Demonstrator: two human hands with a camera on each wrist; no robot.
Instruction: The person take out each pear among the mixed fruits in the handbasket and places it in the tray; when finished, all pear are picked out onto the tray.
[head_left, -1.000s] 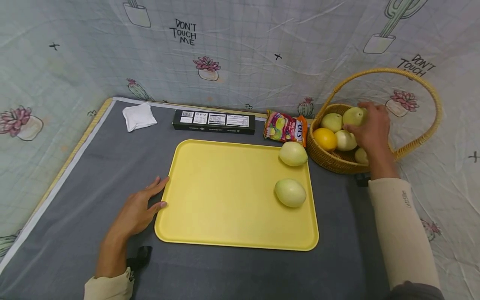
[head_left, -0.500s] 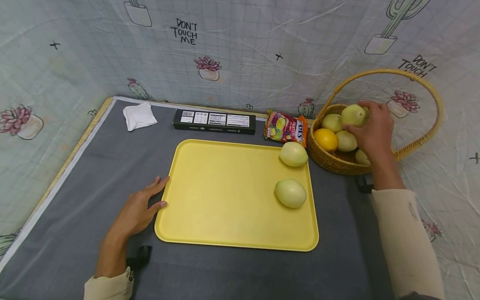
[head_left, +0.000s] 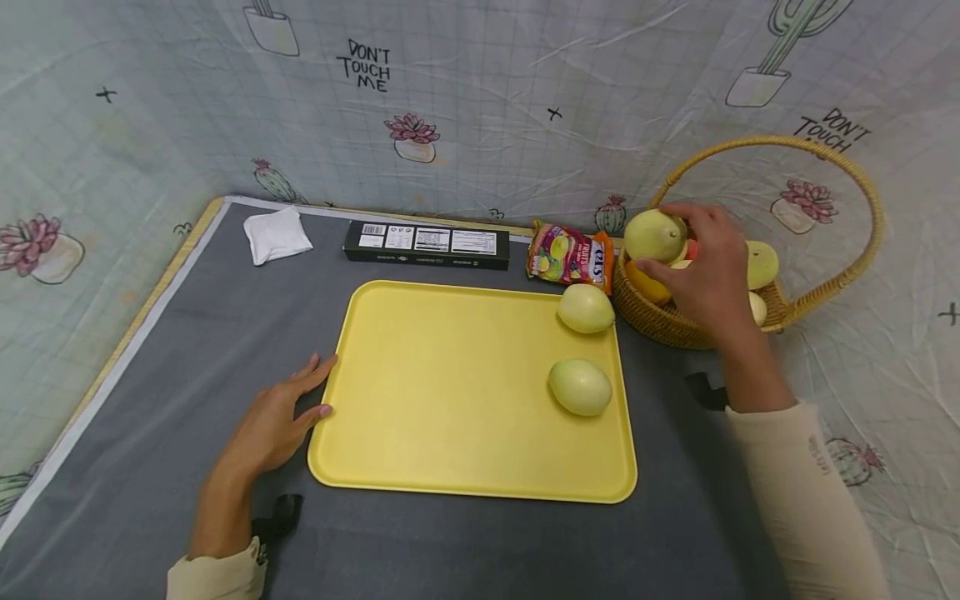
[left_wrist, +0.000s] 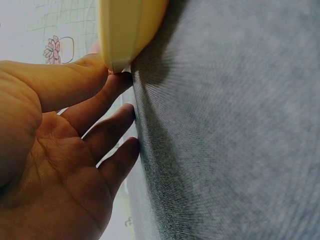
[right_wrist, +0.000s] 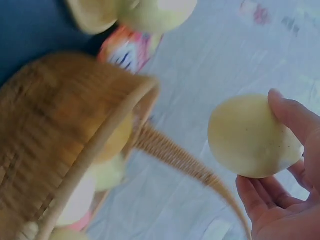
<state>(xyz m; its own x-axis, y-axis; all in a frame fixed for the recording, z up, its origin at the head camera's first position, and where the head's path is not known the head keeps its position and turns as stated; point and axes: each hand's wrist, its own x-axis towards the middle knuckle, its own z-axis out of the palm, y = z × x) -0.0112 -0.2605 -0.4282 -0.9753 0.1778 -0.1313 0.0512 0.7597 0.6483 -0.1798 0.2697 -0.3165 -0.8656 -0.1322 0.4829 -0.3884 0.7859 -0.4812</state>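
Note:
My right hand (head_left: 711, 279) grips a round pale yellow-green fruit (head_left: 654, 236) above the left part of the wicker basket (head_left: 667, 329). The right wrist view shows thumb and fingers around this fruit (right_wrist: 247, 137), away from the basket rim (right_wrist: 107, 127). An orange fruit (head_left: 647, 287) and several pale fruits lie in the basket, partly hidden by the hand. Two pale green fruits, one (head_left: 586, 308) behind the other (head_left: 581, 387), lie on the right side of the yellow tray (head_left: 442, 383). My left hand (head_left: 266, 425) touches the tray's left edge, its thumb and fingertips right at the rim (left_wrist: 117, 55).
Behind the tray lie a black box (head_left: 427, 243) with white labels and a colourful candy packet (head_left: 572, 257). A folded white tissue (head_left: 277, 235) is at the back left. The basket's tall handle (head_left: 873, 217) arches up at the right, near the patterned cloth wall (head_left: 480, 100).
My right hand has carried the pale fruit leftward over the basket, uncovering a pale fruit and a red patch in the basket. The left hand stays at the tray edge.

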